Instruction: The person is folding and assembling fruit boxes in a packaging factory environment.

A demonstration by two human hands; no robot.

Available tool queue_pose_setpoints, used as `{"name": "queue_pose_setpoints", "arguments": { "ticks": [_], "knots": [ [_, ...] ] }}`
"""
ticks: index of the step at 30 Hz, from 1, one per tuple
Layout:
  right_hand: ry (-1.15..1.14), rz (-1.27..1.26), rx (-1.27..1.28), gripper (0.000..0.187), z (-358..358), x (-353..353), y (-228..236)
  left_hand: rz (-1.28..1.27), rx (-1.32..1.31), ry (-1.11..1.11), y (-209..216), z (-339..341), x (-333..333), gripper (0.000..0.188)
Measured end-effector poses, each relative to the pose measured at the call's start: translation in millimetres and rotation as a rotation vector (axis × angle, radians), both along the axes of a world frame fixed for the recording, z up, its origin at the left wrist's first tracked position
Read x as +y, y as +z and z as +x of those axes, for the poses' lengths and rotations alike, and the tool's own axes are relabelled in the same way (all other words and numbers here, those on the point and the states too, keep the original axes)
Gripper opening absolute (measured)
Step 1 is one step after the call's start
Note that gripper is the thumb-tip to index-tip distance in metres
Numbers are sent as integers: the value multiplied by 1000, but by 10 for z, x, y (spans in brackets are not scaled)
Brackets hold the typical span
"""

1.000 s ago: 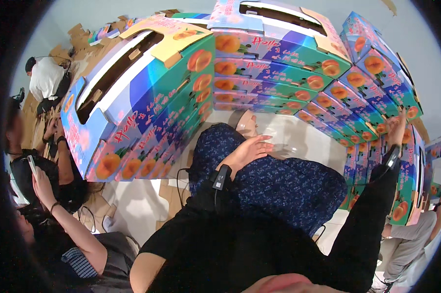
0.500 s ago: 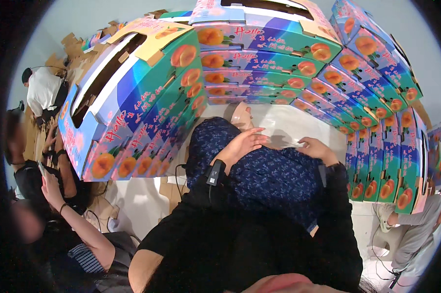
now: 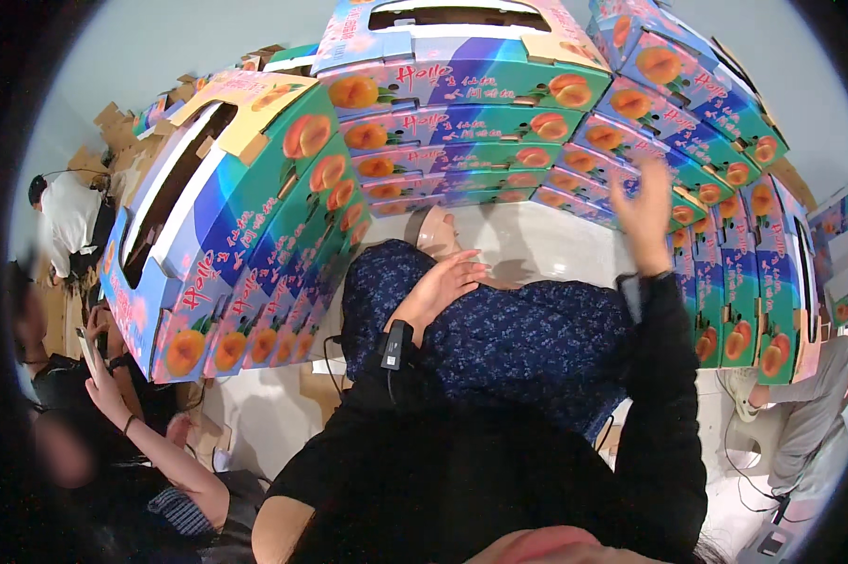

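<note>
My left hand [image 3: 447, 285] rests on my lap, over a dark blue floral skirt [image 3: 527, 329]. Its fingers are stretched out and hold nothing. My right hand [image 3: 645, 205] is raised in front of the right-hand stack of fruit boxes [image 3: 604, 138]. Motion blurs it, but thumb and fingers look apart, with nothing seen between them. The boxes are blue, pink and green with printed peaches. Whether the right fingertips touch a box, I cannot tell.
Stacked fruit boxes stand at the left [image 3: 245, 211], ahead [image 3: 461, 85] and at the far right [image 3: 757, 282]. A person's hand [image 3: 100, 376] holds a phone at the left; another person in white [image 3: 71, 221] bends farther back. A grey-trousered leg [image 3: 809, 404] shows at the right.
My right hand has risen from my lap up toward the right-hand boxes. The pale see-through thing at its fingers no longer shows. My left hand stays on my lap. The view has shifted slightly.
</note>
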State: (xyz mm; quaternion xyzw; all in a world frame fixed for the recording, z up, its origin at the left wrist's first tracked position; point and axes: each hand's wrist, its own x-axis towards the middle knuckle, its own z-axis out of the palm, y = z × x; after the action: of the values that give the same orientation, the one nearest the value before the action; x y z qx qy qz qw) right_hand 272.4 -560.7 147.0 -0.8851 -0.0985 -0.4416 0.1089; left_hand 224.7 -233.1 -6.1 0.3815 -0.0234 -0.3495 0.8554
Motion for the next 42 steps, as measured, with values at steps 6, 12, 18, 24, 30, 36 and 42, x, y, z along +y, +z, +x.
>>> {"name": "queue_pose_setpoints", "arguments": {
  "ticks": [6,12,18,24,30,36,42],
  "knots": [
    [-103,-158,-324,67,483,-476,1506,24,6,19,33,-62,33,47],
    [-74,11,221,93,1108,-1127,1992,35,-7,3,24,-12,-17,47],
    [-69,4,458,85,1402,-1362,1981,51,-5,-4,-20,-4,-30,46],
    [-62,-20,460,76,1275,-1149,2011,29,-8,-21,-71,-2,-5,42],
    [-53,102,428,74,1252,-1233,1944,54,-32,-10,-53,-13,-25,40],
    [-118,141,464,78,1275,-1271,1921,31,-52,-4,-113,-15,-24,38],
    [-105,96,374,74,1354,-1380,1880,54,-49,8,-37,-30,-18,37]
  ]
}}
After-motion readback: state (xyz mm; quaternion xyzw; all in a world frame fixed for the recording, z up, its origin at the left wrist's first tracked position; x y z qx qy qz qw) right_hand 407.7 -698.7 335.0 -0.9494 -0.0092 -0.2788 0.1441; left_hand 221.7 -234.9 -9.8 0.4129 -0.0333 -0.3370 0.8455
